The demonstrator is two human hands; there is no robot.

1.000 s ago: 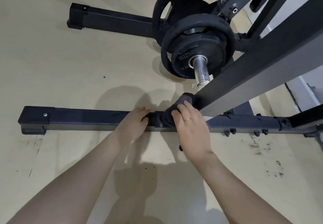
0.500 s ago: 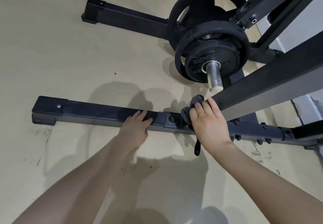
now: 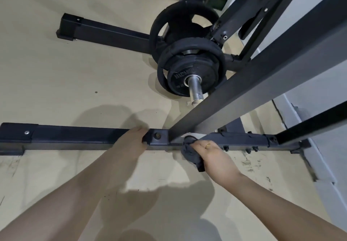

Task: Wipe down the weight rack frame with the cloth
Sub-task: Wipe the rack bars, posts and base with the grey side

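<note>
Weight rack frame (image 3: 75, 137) lay low on the floor under both my hands, its long base bar a dark, matte square tube running from far out past my left hand to well beyond my right. Its paint looked dull and a little scuffed, with a silver screw head (image 3: 26, 132) near the capped end to my left and a round bolt (image 3: 157, 135) just beside my left fingertips. My left hand (image 3: 131, 143) gripped the bar, fingers curled over its top edge and thumb on the near face. Between my hands a thick slanted upright (image 3: 262, 75) met the base bar and rose up and away to the right, grey where the light caught its near face. My right hand (image 3: 212, 156) held the cloth (image 3: 189, 152), a dark grey bunched wad, fingers curled round it and pressing it against the bar right at the foot of that upright; a loose tail of cloth hung below my palm. A gold ring (image 3: 208, 145) showed on one finger. Past my right hand a row of small bolts (image 3: 247, 149) hung under the bar. Beyond my hands sat black weight plates (image 3: 189, 71) stacked on a steel peg (image 3: 195, 90), and farther off a second base bar (image 3: 105, 32) lay on the beige floor (image 3: 75, 81), which was smudged with dark marks near my right wrist.
</note>
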